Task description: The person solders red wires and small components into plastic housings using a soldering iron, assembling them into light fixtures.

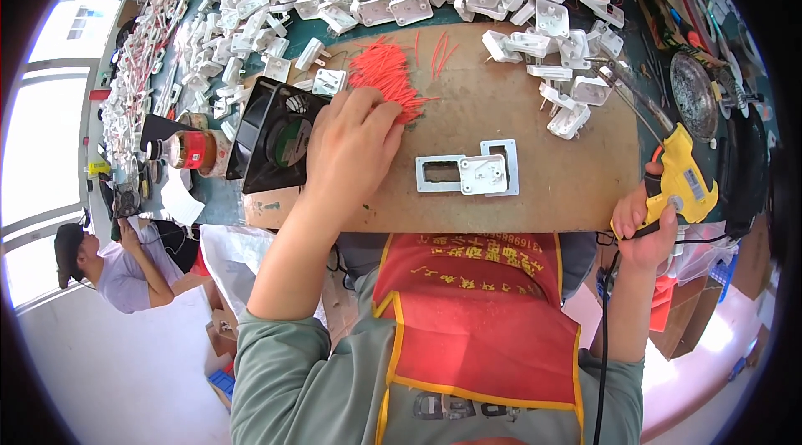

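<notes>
My left hand is at the near edge of a pile of short red wires, its fingers curled down against them. The fingertips are hidden, so what they pinch, if anything, does not show. Wrapped round the grip of a yellow soldering gun is my right hand; the gun's metal tip points up and left, towards some white plastic housings. Between my hands a pale metal fixture lies on the brown board, with one white housing seated in its right part.
A black fan stands beside my left wrist, next to a red-labelled jar. White housings heap across the back of the table. A round metal dish sits at the right. Another person sits at the left.
</notes>
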Demonstrator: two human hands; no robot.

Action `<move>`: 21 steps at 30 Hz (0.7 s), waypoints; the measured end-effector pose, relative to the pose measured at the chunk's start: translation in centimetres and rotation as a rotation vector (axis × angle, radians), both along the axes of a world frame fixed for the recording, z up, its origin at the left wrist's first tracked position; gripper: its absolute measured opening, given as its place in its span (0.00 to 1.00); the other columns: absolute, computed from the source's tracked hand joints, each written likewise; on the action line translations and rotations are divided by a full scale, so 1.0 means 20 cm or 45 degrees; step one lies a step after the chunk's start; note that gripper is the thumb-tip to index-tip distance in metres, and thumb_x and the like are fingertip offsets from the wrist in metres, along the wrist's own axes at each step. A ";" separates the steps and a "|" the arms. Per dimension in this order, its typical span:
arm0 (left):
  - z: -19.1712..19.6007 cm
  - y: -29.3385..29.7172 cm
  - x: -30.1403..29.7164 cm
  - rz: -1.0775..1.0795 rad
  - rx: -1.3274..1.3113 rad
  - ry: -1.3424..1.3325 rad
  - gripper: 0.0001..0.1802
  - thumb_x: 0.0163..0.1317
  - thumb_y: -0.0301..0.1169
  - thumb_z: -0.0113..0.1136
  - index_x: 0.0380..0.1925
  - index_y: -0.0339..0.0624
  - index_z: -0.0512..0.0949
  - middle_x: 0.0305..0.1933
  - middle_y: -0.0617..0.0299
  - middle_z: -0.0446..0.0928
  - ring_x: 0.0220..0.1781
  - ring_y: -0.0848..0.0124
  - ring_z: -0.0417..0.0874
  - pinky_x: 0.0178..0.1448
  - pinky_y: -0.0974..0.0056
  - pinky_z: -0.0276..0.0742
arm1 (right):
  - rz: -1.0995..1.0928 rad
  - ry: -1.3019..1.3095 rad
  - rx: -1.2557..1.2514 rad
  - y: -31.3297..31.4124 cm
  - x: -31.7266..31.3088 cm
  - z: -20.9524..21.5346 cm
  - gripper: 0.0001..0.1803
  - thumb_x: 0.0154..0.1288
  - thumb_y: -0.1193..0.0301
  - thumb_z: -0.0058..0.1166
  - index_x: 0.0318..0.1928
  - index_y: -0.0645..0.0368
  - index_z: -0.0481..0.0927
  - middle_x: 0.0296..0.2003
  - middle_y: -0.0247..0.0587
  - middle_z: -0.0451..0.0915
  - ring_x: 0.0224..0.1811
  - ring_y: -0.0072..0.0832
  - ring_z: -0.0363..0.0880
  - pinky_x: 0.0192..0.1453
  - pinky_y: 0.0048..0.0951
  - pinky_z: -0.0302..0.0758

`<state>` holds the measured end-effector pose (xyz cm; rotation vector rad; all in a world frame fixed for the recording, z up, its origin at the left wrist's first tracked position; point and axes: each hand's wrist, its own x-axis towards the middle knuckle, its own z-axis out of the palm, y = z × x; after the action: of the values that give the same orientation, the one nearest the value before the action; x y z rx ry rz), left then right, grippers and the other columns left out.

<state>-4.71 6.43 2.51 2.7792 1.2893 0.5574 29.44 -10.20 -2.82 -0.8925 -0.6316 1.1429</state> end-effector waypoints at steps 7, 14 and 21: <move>-0.04 0.06 0.04 0.024 0.134 0.046 0.07 0.51 0.26 0.65 0.32 0.42 0.81 0.36 0.61 0.75 0.39 0.59 0.77 0.44 0.57 0.74 | -0.031 0.016 -0.021 0.00 -0.02 0.02 0.38 0.64 0.47 0.52 0.61 0.64 0.62 0.19 0.29 0.66 0.13 0.18 0.61 0.18 0.23 0.63; 0.00 0.09 0.12 0.002 0.104 -0.068 0.06 0.52 0.26 0.64 0.31 0.41 0.81 0.36 0.59 0.77 0.40 0.58 0.78 0.45 0.57 0.75 | -0.018 0.009 -0.004 0.01 -0.03 0.02 0.38 0.63 0.47 0.54 0.60 0.64 0.63 0.19 0.29 0.65 0.13 0.19 0.61 0.18 0.23 0.61; -0.05 0.22 0.24 0.039 0.047 -0.097 0.06 0.55 0.29 0.62 0.31 0.40 0.81 0.38 0.56 0.79 0.44 0.55 0.79 0.49 0.56 0.75 | -0.001 0.046 0.003 0.01 -0.01 0.02 0.38 0.63 0.47 0.54 0.60 0.65 0.63 0.19 0.29 0.66 0.13 0.19 0.62 0.18 0.24 0.62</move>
<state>0.10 10.88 1.59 2.7423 1.3220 0.6885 29.18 -10.06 -2.48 -0.8683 -0.6032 1.1549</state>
